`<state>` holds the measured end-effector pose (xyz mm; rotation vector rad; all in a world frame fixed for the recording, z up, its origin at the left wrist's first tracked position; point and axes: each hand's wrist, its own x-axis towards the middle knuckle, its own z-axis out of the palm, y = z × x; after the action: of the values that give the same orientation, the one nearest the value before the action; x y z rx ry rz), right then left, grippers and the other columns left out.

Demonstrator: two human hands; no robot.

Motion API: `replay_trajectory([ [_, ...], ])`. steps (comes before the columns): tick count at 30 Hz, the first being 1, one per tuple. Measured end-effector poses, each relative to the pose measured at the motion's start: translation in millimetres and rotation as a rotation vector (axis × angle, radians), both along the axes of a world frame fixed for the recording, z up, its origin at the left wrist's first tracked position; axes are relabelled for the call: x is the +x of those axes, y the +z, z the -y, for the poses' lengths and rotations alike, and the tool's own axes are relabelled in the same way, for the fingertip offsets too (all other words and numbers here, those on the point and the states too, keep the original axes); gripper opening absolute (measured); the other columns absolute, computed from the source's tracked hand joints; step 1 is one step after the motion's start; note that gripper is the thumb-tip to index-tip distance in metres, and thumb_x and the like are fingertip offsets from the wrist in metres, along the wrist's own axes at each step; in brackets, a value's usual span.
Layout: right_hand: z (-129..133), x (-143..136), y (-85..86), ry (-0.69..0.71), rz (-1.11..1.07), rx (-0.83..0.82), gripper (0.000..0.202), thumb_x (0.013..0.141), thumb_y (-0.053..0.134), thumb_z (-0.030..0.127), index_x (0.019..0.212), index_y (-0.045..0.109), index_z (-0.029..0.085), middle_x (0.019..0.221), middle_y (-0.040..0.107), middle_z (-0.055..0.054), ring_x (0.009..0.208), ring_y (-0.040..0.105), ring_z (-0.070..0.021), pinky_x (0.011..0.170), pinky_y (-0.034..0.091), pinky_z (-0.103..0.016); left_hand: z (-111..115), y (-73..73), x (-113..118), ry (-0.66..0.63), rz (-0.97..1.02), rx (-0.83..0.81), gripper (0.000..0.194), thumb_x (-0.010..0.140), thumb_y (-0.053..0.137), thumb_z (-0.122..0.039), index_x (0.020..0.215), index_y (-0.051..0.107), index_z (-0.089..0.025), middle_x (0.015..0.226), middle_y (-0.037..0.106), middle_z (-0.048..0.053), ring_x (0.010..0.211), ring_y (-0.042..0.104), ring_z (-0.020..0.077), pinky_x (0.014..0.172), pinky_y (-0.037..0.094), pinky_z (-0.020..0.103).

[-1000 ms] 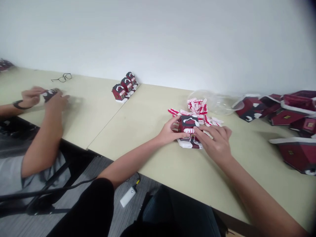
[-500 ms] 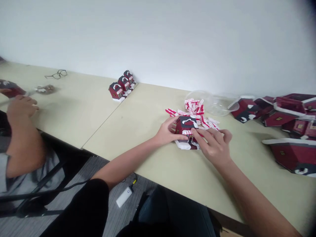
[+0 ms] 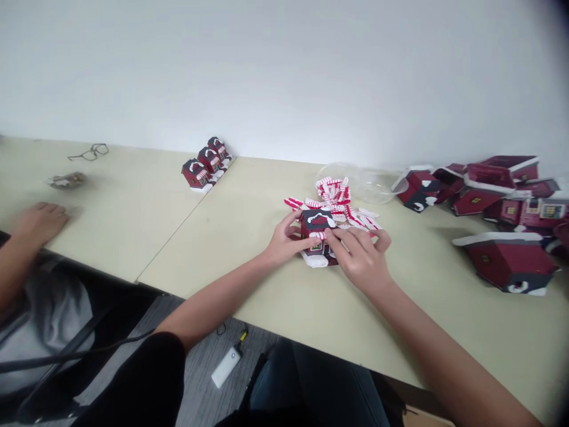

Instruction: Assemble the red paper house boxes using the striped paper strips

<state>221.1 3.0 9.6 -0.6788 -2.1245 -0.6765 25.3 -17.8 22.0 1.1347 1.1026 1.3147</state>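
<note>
A small dark-red toy house [image 3: 313, 221] with a grey roof and white snow trim stands upright on the table in front of me. My left hand [image 3: 283, 240] is closed around its left side, the thumb lying along the front. Over the front window sits a red-and-white striped awning [image 3: 317, 235]. My right hand [image 3: 363, 256] presses its fingertips on the awning's right end; those fingers hide part of the front. Right behind the house lies a pile of striped awning pieces [image 3: 334, 191].
Clear plastic containers [image 3: 377, 185] lie behind the pile. Several larger red house shells [image 3: 509, 261] crowd the right side. Three small houses [image 3: 196, 175] stand in a row by the table seam. Glasses [image 3: 92, 152] and a co-worker's hand [image 3: 42, 222] are at left.
My view has shifted slightly, while both my hands stay on the toy house. At left, the co-worker's hand now rests on the table, and the red house piece there has gone out of view.
</note>
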Motion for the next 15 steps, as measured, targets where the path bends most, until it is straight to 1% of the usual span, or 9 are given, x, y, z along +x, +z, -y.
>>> replay_trajectory([
  [4,-0.3,-1.1,3.0,0.042,-0.038,-0.001,0.026,0.096,0.056,0.012,0.114,0.066,0.028,0.096,0.074,0.002,0.091,0.064,-0.0161,0.091,0.026,-0.039,3.0,3.6,1.9,-0.007,-0.008,0.011,0.08,0.051,0.092,-0.052,0.117,0.059,-0.02,0.112,0.061,0.006,0.076,0.059,0.0088,0.066,0.055,0.021],
  [8,-0.9,-2.7,5.9,0.087,-0.069,0.049,0.02,0.094,0.06,0.011,0.102,0.068,0.028,0.09,0.074,0.005,0.087,0.064,-0.0142,0.093,0.026,-0.039,4.0,1.3,0.2,0.004,-0.023,0.03,0.075,0.056,0.09,-0.051,0.117,0.059,-0.02,0.111,0.062,0.006,0.076,0.06,0.009,0.065,0.054,0.02],
  [11,-1.2,-7.2,6.8,0.075,-0.083,0.039,0.017,0.094,0.06,0.011,0.095,0.069,0.026,0.087,0.073,0.004,0.09,0.063,-0.0153,0.093,0.024,-0.04,3.0,-2.0,-2.2,0.0,-0.048,0.042,0.072,0.059,0.089,-0.048,0.119,0.059,-0.021,0.115,0.061,0.006,0.077,0.061,0.0086,0.065,0.054,0.019],
  [13,-2.5,-9.6,6.5,0.062,-0.092,0.011,0.017,0.095,0.061,0.012,0.093,0.07,0.026,0.09,0.073,0.004,0.093,0.063,-0.0158,0.094,0.023,-0.04,1.2,-3.6,-3.8,-0.012,-0.068,0.044,0.07,0.062,0.088,-0.046,0.121,0.059,-0.022,0.118,0.06,0.006,0.078,0.062,0.0085,0.066,0.054,0.019],
  [15,-4.9,-8.6,7.1,0.068,-0.12,-0.027,0.013,0.094,0.063,0.019,0.092,0.071,0.029,0.099,0.073,0.002,0.097,0.062,-0.0169,0.095,0.023,-0.041,-2.4,-4.2,-6.9,-0.029,-0.089,0.049,0.07,0.061,0.088,-0.046,0.12,0.059,-0.022,0.121,0.06,0.007,0.079,0.063,0.0093,0.068,0.054,0.02],
])
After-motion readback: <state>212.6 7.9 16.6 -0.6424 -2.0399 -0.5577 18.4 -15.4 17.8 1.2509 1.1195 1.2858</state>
